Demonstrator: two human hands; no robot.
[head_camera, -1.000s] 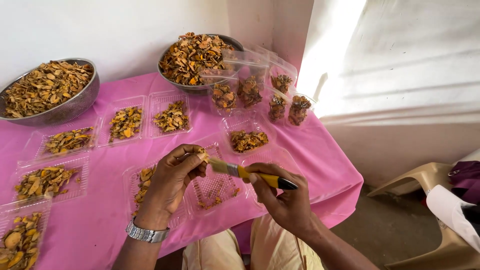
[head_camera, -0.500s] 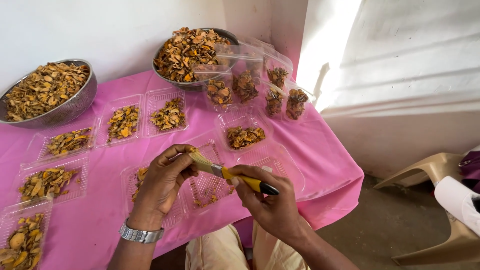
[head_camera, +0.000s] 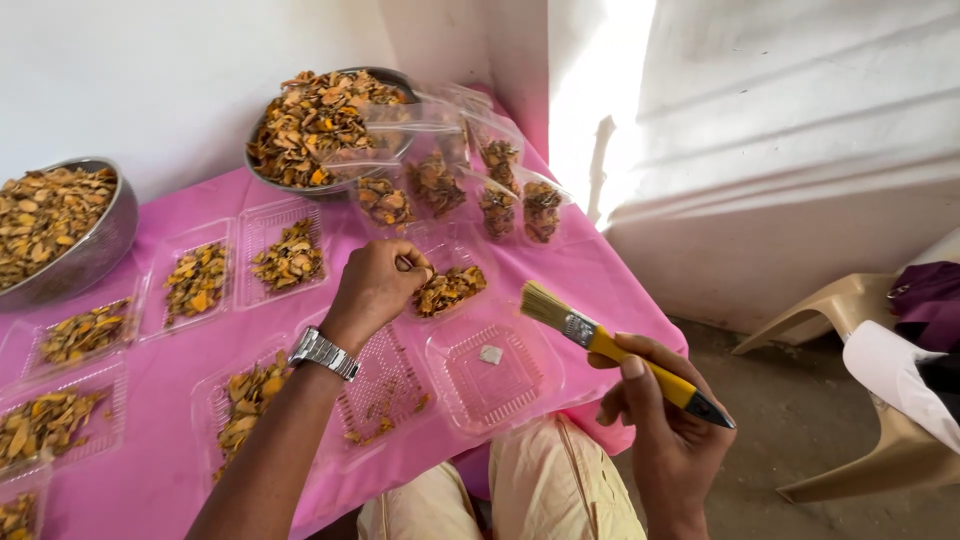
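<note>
The pink cloth (head_camera: 180, 440) covers a table crowded with clear plastic trays; its right edge drops off beside a bare floor and a tan plastic chair (head_camera: 850, 310), and only the near right corner holds open room. An empty ribbed tray (head_camera: 490, 370) lies there, shiny and thin, with one small pale scrap inside. Two round metal bowls (head_camera: 95, 255) at the back hold dry, curled orange-brown chips. The left hand (head_camera: 375, 290), wearing a steel watch (head_camera: 322, 352), is curled closed, pinching a small piece above a filled tray (head_camera: 450, 288). The right hand (head_camera: 665, 425) grips a yellow-handled brush (head_camera: 610, 345), bristles raised over the empty tray.
</note>
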